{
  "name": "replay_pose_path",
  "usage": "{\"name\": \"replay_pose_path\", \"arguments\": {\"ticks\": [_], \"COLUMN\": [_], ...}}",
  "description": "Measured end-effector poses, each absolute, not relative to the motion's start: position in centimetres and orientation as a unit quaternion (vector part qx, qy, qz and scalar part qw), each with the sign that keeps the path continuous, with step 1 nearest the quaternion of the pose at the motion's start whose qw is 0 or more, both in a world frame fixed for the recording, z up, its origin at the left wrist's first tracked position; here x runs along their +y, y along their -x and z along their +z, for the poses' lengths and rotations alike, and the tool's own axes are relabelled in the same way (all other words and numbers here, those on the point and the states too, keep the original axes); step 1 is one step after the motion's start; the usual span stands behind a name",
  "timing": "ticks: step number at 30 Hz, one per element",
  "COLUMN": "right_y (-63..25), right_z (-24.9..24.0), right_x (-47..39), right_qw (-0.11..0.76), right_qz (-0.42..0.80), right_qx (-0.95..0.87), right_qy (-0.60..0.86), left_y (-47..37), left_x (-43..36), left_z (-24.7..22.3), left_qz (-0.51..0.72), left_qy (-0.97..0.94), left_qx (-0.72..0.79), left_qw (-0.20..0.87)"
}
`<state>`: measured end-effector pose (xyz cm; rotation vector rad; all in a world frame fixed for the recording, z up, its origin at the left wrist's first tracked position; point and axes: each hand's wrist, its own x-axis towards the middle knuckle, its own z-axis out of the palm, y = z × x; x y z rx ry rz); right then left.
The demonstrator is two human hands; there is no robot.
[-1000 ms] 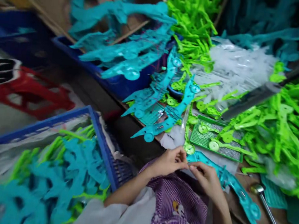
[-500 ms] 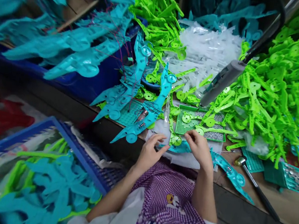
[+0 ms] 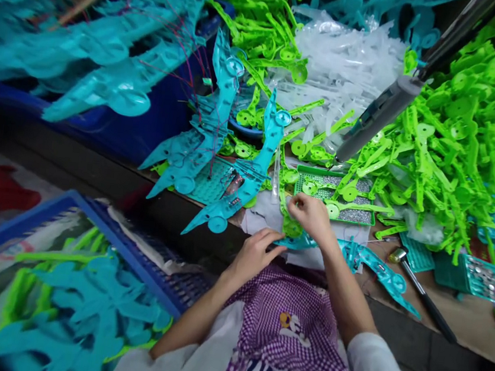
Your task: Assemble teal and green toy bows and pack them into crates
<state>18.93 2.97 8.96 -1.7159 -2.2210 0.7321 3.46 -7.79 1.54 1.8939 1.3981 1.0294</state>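
Observation:
My left hand (image 3: 260, 249) touches the left end of a long teal plastic part (image 3: 381, 269) that lies along the front edge of the bench. Its fingers press together at that end. Above the same part, my right hand (image 3: 309, 215) is closed in a pinch over a green part (image 3: 291, 226); whatever is between its fingertips is too small to make out. Just behind the hand stands a green tray (image 3: 333, 219) of small metal pieces, with green parts lying across it. An electric screwdriver (image 3: 373, 119) hangs above the tray, tip down.
More teal parts (image 3: 245, 182) with wires lie left of my hands. A hammer (image 3: 423, 295) is at the right, near a box of metal pieces (image 3: 489, 281). Heaps of green parts (image 3: 454, 131) and clear plastic parts (image 3: 341, 65) fill the back. A blue crate (image 3: 130, 255) stands lower left.
My right hand has moved left and away from me, and its fingers have closed. My left hand has moved slightly right onto the teal part's end. The view has shifted a little.

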Motion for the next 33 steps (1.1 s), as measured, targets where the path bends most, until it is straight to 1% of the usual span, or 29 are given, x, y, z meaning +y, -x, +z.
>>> {"name": "replay_pose_path", "arguments": {"ticks": [5,8,15,20,26,29,33], "right_y": [-17.1,-16.7,-16.0,-15.1,-15.0,-15.0,-14.7], "right_z": [8.9,8.8,8.6,7.7,7.0,6.9,7.0], "right_x": [4.0,3.7,5.4,7.0,7.7,7.9,8.1], "right_qw": [0.011,-0.018,0.072,0.072,0.086,0.087,0.073], "right_qz": [0.193,0.165,0.087,0.078,0.099,0.117,0.107], "right_qx": [-0.822,-0.826,-0.819,-0.822,-0.804,-0.8,-0.805], "right_qy": [0.536,0.539,0.562,0.559,0.58,0.583,0.579], "left_y": [-3.1,-3.0,-2.8,-2.3,-2.2,-2.2,-2.3], "left_x": [-8.4,-8.6,-8.4,-6.5,-2.9,-2.5,-2.6], "left_z": [1.1,0.8,1.6,2.8,2.5,2.2,2.5], "left_qz": [0.386,0.397,0.383,0.379,0.3,0.266,0.222], "left_qy": [-0.705,-0.704,-0.726,-0.738,-0.772,-0.776,-0.782], "left_qx": [0.521,0.522,0.515,0.521,0.549,0.564,0.573], "left_qw": [0.286,0.274,0.25,0.199,0.111,0.097,0.102]}}
